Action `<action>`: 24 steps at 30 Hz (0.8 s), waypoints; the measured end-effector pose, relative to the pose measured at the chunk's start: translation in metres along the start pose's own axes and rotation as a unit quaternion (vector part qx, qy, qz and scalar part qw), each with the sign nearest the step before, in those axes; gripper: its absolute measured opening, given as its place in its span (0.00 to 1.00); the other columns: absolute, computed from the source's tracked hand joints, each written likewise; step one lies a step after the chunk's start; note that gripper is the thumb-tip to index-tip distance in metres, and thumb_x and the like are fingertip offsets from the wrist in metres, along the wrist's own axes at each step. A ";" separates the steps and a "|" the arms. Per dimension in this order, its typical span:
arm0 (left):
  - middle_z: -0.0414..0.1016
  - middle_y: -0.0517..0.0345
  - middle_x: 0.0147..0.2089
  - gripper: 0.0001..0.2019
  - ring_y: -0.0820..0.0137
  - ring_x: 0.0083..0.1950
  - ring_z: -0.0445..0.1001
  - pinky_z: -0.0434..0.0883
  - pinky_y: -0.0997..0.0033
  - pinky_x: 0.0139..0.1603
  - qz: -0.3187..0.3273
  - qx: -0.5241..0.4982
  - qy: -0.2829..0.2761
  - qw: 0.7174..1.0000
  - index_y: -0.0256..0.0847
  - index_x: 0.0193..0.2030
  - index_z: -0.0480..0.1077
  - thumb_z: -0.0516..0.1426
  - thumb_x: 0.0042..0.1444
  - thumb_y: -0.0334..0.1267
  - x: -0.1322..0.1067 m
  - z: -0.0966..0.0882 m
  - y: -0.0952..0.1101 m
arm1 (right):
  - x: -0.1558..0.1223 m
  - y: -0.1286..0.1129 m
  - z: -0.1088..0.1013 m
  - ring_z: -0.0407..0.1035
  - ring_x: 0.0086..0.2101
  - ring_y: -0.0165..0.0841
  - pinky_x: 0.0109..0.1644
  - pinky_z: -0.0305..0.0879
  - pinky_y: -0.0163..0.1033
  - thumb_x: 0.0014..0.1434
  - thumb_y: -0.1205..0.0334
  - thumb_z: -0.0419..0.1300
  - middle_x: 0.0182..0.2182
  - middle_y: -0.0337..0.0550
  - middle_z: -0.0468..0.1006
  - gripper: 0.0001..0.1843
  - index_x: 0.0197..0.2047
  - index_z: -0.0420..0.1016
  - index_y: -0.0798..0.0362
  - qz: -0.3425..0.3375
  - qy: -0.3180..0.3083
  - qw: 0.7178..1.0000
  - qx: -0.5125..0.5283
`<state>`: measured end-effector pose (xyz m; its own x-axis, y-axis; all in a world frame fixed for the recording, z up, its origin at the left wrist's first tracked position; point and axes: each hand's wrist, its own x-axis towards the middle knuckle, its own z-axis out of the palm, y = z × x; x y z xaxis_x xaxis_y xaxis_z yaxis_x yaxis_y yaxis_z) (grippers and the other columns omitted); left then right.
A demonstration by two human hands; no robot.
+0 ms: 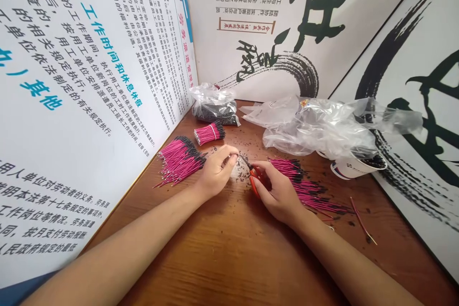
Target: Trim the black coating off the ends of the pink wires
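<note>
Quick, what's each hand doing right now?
Left hand: closed in a pinch; anything held is too small to tell.
Right hand: closed, holding orange-handled scissors.

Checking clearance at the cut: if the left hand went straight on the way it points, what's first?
Probably the dark metal blades of the orange-handled scissors, held in the right hand, just past the left hand's fingertips. Depth is unclear from this head view; they may already touch.
</note>
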<state>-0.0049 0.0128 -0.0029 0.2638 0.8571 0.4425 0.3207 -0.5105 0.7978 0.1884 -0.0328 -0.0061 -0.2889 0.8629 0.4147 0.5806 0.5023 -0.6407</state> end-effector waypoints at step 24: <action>0.68 0.58 0.36 0.10 0.70 0.39 0.67 0.65 0.70 0.43 0.030 0.022 -0.001 0.999 0.40 0.37 0.66 0.47 0.66 0.37 0.001 -0.001 0.002 | 0.000 -0.002 -0.002 0.73 0.35 0.35 0.39 0.67 0.38 0.66 0.63 0.54 0.39 0.42 0.78 0.15 0.55 0.67 0.48 -0.012 -0.005 1.000 -0.016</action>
<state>-0.0049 0.0127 -0.0003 0.2846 0.8249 0.4884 0.3447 -0.5635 0.7508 0.1886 -0.0335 -0.0038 -0.3105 0.8511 0.4232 0.5969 0.5211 -0.6100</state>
